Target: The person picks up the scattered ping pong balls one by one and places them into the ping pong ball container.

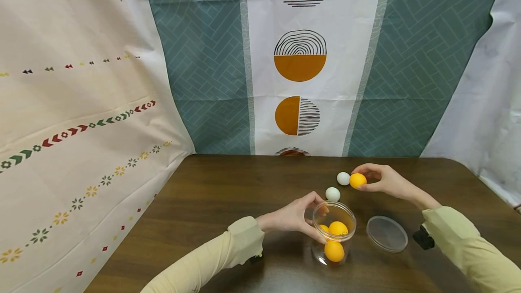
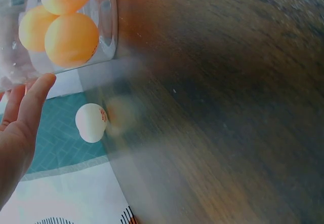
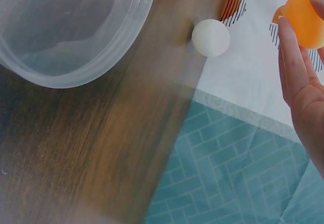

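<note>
My left hand (image 1: 290, 217) grips a clear plastic jar (image 1: 339, 211) around its side, near the rim. Three orange ping-pong balls (image 2: 72, 39) lie inside the jar, as the left wrist view shows. Above the table, my right hand (image 1: 386, 181) pinches another orange ping-pong ball (image 1: 358, 180) between thumb and fingers; it also shows in the right wrist view (image 3: 305, 20). Two white ping-pong balls rest on the table, one (image 1: 343, 178) just left of the held ball in the head view, the other (image 1: 332, 194) behind the jar.
A round translucent lid (image 1: 387, 234) lies flat on the dark wooden table (image 1: 228, 184), right of the jar. Patterned cloths (image 1: 203, 58) hang behind the table and at its sides. A small black device (image 1: 423, 238) sits under the right sleeve.
</note>
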Demonstrator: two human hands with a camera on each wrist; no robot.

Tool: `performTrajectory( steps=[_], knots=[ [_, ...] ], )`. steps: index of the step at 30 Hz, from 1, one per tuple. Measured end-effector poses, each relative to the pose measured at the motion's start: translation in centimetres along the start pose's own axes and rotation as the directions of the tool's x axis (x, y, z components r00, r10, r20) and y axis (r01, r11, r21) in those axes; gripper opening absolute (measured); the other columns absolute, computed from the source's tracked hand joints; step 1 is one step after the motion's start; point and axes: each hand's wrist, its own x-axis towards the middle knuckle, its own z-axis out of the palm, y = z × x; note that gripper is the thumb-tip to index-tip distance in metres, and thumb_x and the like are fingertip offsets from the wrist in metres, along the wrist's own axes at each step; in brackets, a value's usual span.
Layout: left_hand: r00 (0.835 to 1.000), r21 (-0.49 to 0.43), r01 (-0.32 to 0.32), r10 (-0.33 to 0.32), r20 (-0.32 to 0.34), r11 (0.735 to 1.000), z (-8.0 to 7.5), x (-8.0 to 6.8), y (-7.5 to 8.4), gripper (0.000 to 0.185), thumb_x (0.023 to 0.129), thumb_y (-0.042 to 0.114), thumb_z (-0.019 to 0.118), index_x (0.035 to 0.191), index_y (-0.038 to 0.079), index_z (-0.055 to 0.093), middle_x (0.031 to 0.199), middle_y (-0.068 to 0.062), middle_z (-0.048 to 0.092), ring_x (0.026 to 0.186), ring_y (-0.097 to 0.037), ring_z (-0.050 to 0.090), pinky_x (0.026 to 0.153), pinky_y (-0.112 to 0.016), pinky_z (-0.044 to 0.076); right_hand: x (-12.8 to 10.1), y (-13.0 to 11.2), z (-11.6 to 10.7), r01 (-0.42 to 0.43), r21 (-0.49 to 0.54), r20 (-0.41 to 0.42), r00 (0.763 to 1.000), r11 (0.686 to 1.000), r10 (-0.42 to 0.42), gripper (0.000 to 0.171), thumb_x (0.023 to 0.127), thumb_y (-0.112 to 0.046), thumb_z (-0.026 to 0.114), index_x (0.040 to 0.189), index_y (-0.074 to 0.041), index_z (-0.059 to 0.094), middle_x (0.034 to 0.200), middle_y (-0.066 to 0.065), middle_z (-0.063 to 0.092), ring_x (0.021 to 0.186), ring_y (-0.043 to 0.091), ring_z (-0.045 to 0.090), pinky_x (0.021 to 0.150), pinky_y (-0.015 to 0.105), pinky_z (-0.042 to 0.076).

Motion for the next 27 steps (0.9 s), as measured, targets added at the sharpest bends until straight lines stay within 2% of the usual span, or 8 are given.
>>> performTrajectory(
  steps=[9, 15, 18, 22, 25, 27],
  knots=[
    [1.000, 0.003, -0.004, 0.004, -0.002, 1.000, 0.1, 0.0, -0.1, 0.057, 0.069, -0.003, 0.076, 0.111, 0.008, 0.040, 0.113, -0.009, 0.048, 0.106, -0.016, 0.049, 0.076, -0.026, 0.047, 0.3, -0.4, 0.4, -0.015, 0.041, 0.030, 0.999, 0.999, 0.014, 0.037, 0.077, -0.008, 0.072, 0.111, -0.002, 0.057, 0.098, 0.009, 0.060, 0.082, 0.024, 0.059, 0.071, 0.032, 0.047],
    [1.000, 0.003, 0.003, -0.003, -0.004, 1.000, 0.0, 0.0, -0.3, 0.057, 0.069, -0.002, 0.076, 0.111, 0.009, 0.040, 0.111, -0.006, 0.048, 0.105, -0.015, 0.049, 0.076, -0.027, 0.047, 0.7, -1.0, 0.7, 0.001, 0.067, 0.062, 0.998, 0.998, -0.005, 0.037, 0.077, -0.008, 0.072, 0.111, -0.004, 0.057, 0.099, 0.008, 0.060, 0.084, 0.026, 0.059, 0.073, 0.036, 0.047],
    [1.000, 0.002, 0.006, -0.006, -0.007, 1.000, 0.1, 0.0, -0.2, 0.057, 0.069, -0.002, 0.076, 0.111, 0.008, 0.040, 0.111, -0.004, 0.048, 0.104, -0.014, 0.049, 0.076, -0.026, 0.047, 0.9, -1.2, 0.9, 0.018, 0.087, 0.081, 0.996, 0.996, -0.025, 0.037, 0.077, -0.007, 0.072, 0.111, -0.002, 0.056, 0.099, 0.009, 0.059, 0.085, 0.028, 0.058, 0.072, 0.033, 0.048],
    [1.000, -0.008, 0.005, -0.005, -0.005, 1.000, 0.2, -0.4, 1.3, 0.056, 0.069, -0.005, 0.075, 0.113, 0.003, 0.039, 0.111, -0.008, 0.048, 0.104, -0.016, 0.049, 0.077, -0.027, 0.047, 1.0, -1.5, 1.1, 0.017, 0.102, 0.093, 0.995, 0.995, -0.027, 0.037, 0.078, -0.006, 0.071, 0.111, -0.002, 0.056, 0.101, 0.010, 0.059, 0.086, 0.028, 0.057, 0.073, 0.031, 0.048],
    [1.000, -0.011, 0.001, -0.001, -0.004, 1.000, 0.2, -0.3, 1.2, 0.057, 0.069, -0.005, 0.075, 0.113, 0.001, 0.039, 0.112, -0.010, 0.048, 0.104, -0.018, 0.049, 0.077, -0.027, 0.047, 1.1, -1.7, 1.2, 0.021, 0.110, 0.097, 0.995, 0.994, -0.032, 0.037, 0.077, -0.006, 0.071, 0.111, -0.003, 0.056, 0.101, 0.010, 0.059, 0.087, 0.028, 0.057, 0.075, 0.030, 0.047],
    [1.000, -0.007, -0.005, 0.005, -0.004, 1.000, 0.1, -0.1, 0.5, 0.057, 0.069, -0.004, 0.075, 0.112, 0.004, 0.039, 0.113, -0.008, 0.048, 0.104, -0.017, 0.050, 0.076, -0.027, 0.047, 1.1, -1.9, 1.2, 0.034, 0.111, 0.099, 0.994, 0.993, -0.045, 0.037, 0.077, -0.005, 0.071, 0.111, -0.002, 0.056, 0.101, 0.010, 0.059, 0.087, 0.028, 0.057, 0.078, 0.028, 0.046]
  ],
)
